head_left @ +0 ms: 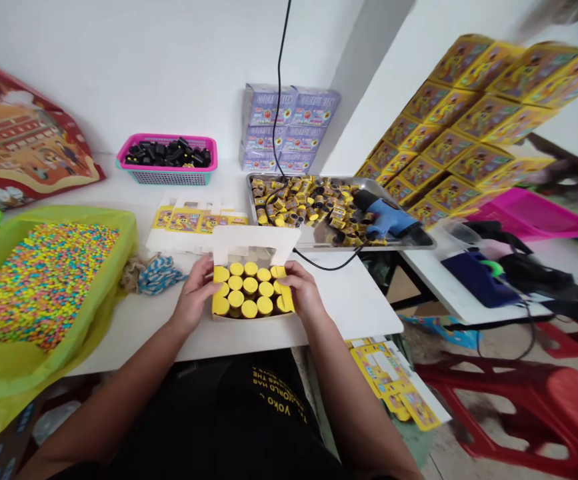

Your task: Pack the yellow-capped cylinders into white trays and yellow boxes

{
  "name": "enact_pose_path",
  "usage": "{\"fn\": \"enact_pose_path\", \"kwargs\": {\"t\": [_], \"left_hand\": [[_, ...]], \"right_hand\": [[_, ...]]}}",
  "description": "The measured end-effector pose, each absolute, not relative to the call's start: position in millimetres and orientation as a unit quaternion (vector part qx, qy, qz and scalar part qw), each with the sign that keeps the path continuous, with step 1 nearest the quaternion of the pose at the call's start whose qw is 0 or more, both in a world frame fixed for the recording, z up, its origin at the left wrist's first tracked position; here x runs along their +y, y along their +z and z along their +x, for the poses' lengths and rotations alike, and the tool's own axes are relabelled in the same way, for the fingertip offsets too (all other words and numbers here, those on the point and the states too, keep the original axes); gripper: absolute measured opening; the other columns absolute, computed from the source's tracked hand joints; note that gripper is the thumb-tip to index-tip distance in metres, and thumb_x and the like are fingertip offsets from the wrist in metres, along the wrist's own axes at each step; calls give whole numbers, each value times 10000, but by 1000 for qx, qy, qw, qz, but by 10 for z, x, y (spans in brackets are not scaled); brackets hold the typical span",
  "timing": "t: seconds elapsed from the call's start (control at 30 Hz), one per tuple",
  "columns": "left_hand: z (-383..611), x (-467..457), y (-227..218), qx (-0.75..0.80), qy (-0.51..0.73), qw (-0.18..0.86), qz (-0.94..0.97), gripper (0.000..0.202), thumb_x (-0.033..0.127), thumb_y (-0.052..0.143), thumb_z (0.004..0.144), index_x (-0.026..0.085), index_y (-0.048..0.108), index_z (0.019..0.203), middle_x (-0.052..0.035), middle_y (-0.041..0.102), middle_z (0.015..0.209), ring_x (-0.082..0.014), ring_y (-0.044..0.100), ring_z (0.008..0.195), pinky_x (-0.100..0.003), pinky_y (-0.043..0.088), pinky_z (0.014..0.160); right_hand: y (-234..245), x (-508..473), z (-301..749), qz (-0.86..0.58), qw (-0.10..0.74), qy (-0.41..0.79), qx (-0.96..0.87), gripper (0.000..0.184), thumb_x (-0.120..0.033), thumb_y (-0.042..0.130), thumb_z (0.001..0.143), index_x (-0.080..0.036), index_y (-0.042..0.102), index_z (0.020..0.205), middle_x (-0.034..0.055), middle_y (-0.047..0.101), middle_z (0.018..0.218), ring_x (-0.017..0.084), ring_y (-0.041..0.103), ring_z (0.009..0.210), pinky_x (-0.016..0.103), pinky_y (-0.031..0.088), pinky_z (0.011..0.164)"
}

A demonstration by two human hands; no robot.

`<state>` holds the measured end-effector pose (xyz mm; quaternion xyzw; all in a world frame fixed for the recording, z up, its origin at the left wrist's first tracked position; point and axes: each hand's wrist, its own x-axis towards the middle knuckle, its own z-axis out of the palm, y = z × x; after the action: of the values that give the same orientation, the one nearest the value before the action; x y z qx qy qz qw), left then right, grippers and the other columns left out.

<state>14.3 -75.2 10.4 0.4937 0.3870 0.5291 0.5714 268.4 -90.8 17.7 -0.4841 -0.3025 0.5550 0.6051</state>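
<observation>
An open cardboard box lies on the white table in front of me, its lid flap raised. Inside it stand several small containers with yellow caps, packed in rows. My left hand grips the box's left side, fingers curled over the edge and touching the caps. My right hand holds the right side in the same way.
A green tray of coloured candy beads fills the left. Flat box blanks and a pink basket of black parts lie behind. A metal tray holds yellow containers and a blue glue gun. Yellow boxes are stacked right.
</observation>
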Motion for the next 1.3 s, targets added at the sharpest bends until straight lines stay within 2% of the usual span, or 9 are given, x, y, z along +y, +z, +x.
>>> {"fn": "enact_pose_path", "kwargs": {"t": [0.17,0.33,0.43,0.6,0.73,0.8,1.0,1.17,1.3], "left_hand": [[19,-629,200,340,448,601,568,404,237,723,747,205,688,1148,-61,739,1146,-284,664,1098,-421,509,985],[-61,-616,247,325,432,434,720,131,255,622,867,227,743,906,-109,692,1228,-272,647,1158,-460,520,1012],[-161,-608,272,301,408,359,783,223,277,525,942,233,743,968,-139,671,1296,-279,648,1185,-487,540,1000],[-205,-638,438,252,333,242,876,317,398,463,979,223,695,1107,-157,639,1368,-321,590,1272,-559,462,1101],[47,-774,577,273,239,101,927,731,766,622,786,129,643,1144,-244,616,1307,-438,523,1306,-643,374,1139],[171,-829,609,287,207,65,933,891,842,621,719,97,614,1207,-273,574,1330,-469,507,1287,-651,382,1109],[242,-829,654,275,169,68,944,891,790,605,771,111,549,1344,-248,566,1282,-435,520,1198,-606,388,1072],[226,-806,645,265,150,33,952,772,640,566,859,75,515,1383,-282,549,1332,-454,498,1242,-604,328,1103],[244,-739,652,248,143,39,957,692,632,545,882,108,546,1334,-227,625,1198,-398,562,1144,-531,404,1032]], "right_hand": [[137,-959,2694,-455,626,537,-336,293,-196,729,529,-250,734,817,-30,731,814,213,647,817,360,514,828],[181,-963,2732,-478,602,477,-426,105,-255,713,624,-247,752,722,17,739,912,238,673,875,379,535,807],[170,-978,2818,-471,590,455,-472,87,-265,682,700,-256,760,737,26,743,1020,251,680,977,405,534,884],[209,-1134,2984,-480,506,346,-628,256,-367,588,910,-275,788,1041,68,674,1308,284,604,1238,474,462,1065],[287,-1313,2996,-497,402,185,-746,522,-525,707,873,-256,663,1318,144,540,1493,338,523,1344,558,421,1117],[319,-1371,2986,-487,369,133,-780,691,-601,731,833,-242,589,1406,177,493,1531,366,481,1380,602,407,1124],[463,-1412,2973,-428,288,104,-850,908,-730,720,769,-249,497,1506,194,445,1560,414,382,1454,647,368,1152],[537,-1398,2932,-412,286,85,-861,819,-652,698,839,-257,483,1523,176,524,1501,407,423,1427,660,386,1143],[550,-1363,2928,-405,296,85,-861,709,-630,633,896,-263,519,1492,154,587,1448,383,490,1375,655,423,1119]]}}
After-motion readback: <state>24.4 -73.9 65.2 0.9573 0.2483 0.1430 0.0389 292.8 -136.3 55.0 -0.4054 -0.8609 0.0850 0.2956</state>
